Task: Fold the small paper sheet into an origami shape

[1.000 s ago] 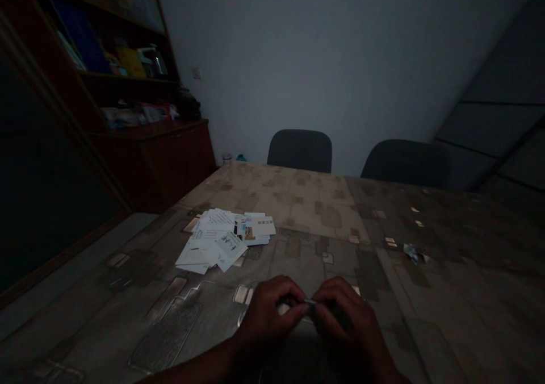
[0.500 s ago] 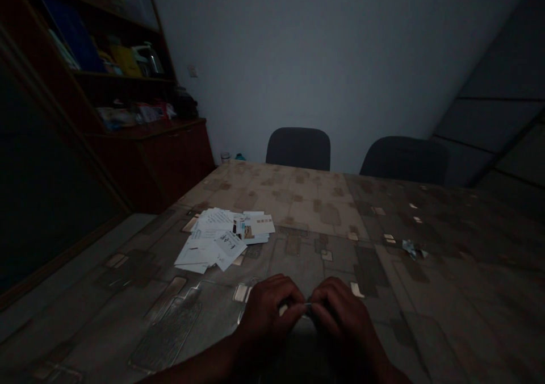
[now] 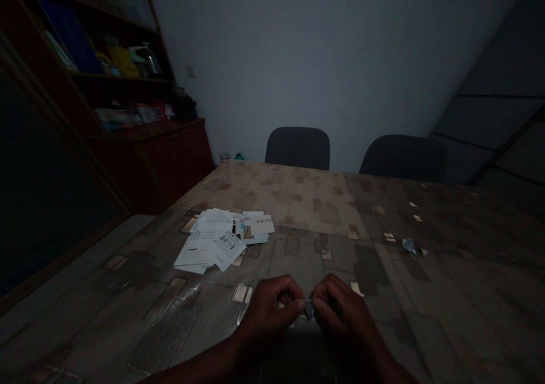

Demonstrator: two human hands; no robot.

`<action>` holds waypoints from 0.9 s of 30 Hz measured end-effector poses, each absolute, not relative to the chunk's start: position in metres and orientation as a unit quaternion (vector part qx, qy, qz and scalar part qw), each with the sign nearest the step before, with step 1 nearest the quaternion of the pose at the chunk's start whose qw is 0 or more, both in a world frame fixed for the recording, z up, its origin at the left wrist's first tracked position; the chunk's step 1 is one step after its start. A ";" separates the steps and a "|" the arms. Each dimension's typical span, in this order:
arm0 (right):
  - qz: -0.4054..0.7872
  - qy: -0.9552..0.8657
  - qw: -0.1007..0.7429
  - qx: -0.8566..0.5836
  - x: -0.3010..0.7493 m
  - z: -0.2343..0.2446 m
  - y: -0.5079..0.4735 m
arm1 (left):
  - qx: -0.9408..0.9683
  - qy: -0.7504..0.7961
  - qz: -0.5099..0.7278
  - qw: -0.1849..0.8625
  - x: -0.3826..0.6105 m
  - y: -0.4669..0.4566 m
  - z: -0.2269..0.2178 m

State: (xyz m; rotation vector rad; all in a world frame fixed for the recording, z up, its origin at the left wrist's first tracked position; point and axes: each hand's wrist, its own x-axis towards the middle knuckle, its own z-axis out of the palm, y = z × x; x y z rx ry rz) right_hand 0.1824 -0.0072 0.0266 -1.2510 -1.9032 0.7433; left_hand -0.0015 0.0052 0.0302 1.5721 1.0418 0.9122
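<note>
Close to the table's near edge, my left hand (image 3: 272, 307) and my right hand (image 3: 340, 304) face each other with fingertips pinched. Between them they hold a small greyish piece (image 3: 309, 310) with a thin pale top edge; it is too small and dark to name. The fingers cover most of it. Beyond my left hand lies a loose spread of white cards and papers (image 3: 208, 247), some with print and handwriting. Off to the right rests a small crumpled silvery-white scrap (image 3: 413, 247).
A patterned cloth covers the table (image 3: 289, 202). Two dark chairs, one in the middle (image 3: 298, 148) and one at the right (image 3: 404, 157), stand along its far side. At the left is a dark red cabinet (image 3: 170, 151) with filled shelves. The light is dim.
My hands have drawn slightly apart at the fingertips, so more of the small greyish piece shows between them. The cards and the scrap lie as before.
</note>
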 end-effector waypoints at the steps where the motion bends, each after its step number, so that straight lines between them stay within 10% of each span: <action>1: 0.288 -0.734 0.367 -0.493 0.182 0.026 -0.008 | 0.647 0.444 0.375 0.494 -0.001 0.005 0.030; 27: 0.375 -0.643 0.448 -0.495 0.179 0.017 -0.011 | 0.689 0.458 0.372 0.422 0.001 0.005 0.031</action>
